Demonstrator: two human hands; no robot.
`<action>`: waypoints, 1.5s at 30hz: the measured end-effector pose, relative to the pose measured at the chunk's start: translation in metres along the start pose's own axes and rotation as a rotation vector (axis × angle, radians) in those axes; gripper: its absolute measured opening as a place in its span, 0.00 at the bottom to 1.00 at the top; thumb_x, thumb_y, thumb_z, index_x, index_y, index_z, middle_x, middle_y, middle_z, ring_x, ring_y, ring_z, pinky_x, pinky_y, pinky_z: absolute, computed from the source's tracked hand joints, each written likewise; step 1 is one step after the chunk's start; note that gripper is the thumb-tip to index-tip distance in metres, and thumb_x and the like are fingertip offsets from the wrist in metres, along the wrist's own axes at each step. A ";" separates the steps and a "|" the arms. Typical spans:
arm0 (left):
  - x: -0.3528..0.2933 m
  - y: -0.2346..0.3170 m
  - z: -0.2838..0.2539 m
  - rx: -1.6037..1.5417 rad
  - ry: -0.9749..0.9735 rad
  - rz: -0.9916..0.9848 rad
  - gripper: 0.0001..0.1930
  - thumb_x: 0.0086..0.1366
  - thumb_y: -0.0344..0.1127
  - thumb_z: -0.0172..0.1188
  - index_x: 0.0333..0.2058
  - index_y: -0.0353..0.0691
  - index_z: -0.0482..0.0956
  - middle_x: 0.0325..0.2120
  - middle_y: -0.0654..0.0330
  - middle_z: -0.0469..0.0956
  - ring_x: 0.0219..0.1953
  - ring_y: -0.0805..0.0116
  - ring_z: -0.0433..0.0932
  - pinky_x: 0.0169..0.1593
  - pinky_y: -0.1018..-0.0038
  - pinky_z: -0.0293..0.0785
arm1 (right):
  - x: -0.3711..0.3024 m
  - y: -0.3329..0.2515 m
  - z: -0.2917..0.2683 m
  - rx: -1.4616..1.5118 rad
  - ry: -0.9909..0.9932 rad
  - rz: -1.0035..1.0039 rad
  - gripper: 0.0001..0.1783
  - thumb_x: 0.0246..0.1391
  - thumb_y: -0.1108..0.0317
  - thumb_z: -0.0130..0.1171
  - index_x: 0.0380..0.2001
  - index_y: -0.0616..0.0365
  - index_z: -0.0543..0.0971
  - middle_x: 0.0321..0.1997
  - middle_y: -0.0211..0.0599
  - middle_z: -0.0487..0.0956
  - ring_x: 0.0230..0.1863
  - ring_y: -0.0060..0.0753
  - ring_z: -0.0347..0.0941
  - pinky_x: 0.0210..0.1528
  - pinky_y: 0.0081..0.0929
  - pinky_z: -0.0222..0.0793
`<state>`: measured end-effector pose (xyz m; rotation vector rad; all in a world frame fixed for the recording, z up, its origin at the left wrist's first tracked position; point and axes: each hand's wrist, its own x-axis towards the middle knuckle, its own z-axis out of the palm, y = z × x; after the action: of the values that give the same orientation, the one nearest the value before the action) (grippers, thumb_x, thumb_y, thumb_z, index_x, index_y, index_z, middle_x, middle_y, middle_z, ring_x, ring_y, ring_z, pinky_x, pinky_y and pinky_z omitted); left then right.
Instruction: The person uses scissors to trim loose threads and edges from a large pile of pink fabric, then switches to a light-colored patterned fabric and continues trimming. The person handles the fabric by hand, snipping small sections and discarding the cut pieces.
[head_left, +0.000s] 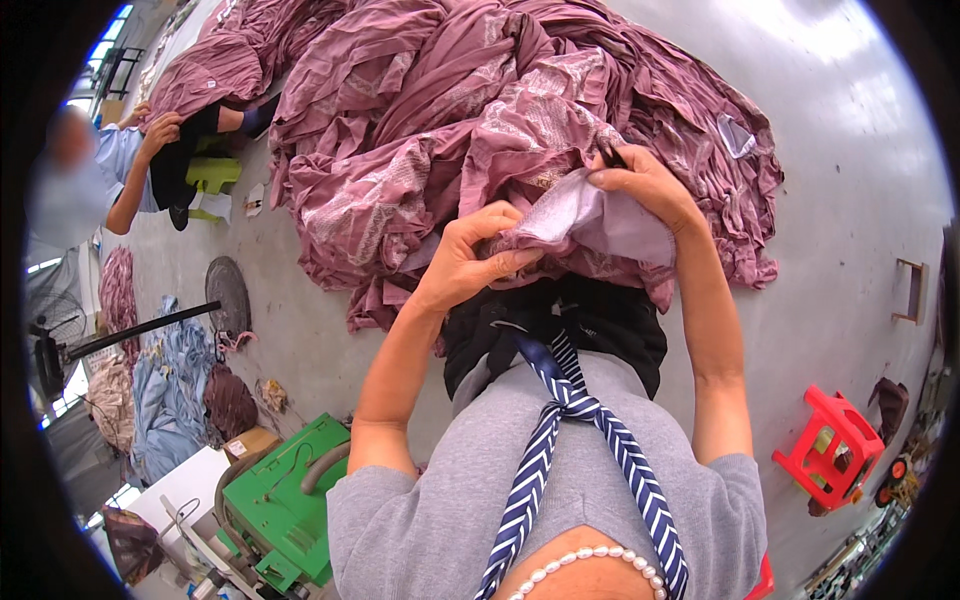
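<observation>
Both hands (478, 252) (648, 190) pinch edges of cloth (590, 222), wide floor (850, 200) rightward.

We can read no text here. A tiny white mark (589, 331) on the black cloth garment (628, 345), nearer our body than our left hand (480, 255) and right hand (648, 190), is too small to make out.
</observation>
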<state>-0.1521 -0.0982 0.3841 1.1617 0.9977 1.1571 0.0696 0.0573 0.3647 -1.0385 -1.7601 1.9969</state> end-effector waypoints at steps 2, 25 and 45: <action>0.009 0.000 0.001 -0.002 0.036 0.174 0.11 0.56 0.29 0.66 0.38 0.36 0.82 0.43 0.59 0.74 0.37 0.77 0.70 0.40 0.82 0.68 | 0.007 0.010 0.011 -0.053 -0.053 -0.049 0.12 0.50 0.61 0.60 0.29 0.61 0.79 0.26 0.22 0.75 0.29 0.13 0.67 0.34 0.15 0.62; 0.011 0.003 0.003 0.272 0.119 -0.056 0.07 0.58 0.27 0.63 0.35 0.33 0.79 0.33 0.66 0.77 0.34 0.80 0.72 0.38 0.82 0.70 | -0.032 -0.040 0.070 -0.611 0.295 -0.569 0.11 0.48 0.63 0.65 0.29 0.59 0.76 0.21 0.39 0.76 0.22 0.37 0.74 0.26 0.30 0.67; -0.001 0.006 0.002 1.109 0.031 0.197 0.35 0.42 0.40 0.71 0.53 0.43 0.72 0.52 0.53 0.72 0.55 0.57 0.69 0.54 0.65 0.66 | -0.068 0.009 0.094 -0.044 0.252 -0.295 0.11 0.43 0.74 0.64 0.33 0.59 0.78 0.24 0.38 0.78 0.24 0.25 0.74 0.27 0.26 0.69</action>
<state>-0.1510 -0.0997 0.3905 2.1378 1.6500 0.7221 0.0568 -0.0578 0.3781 -0.9336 -1.7135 1.5838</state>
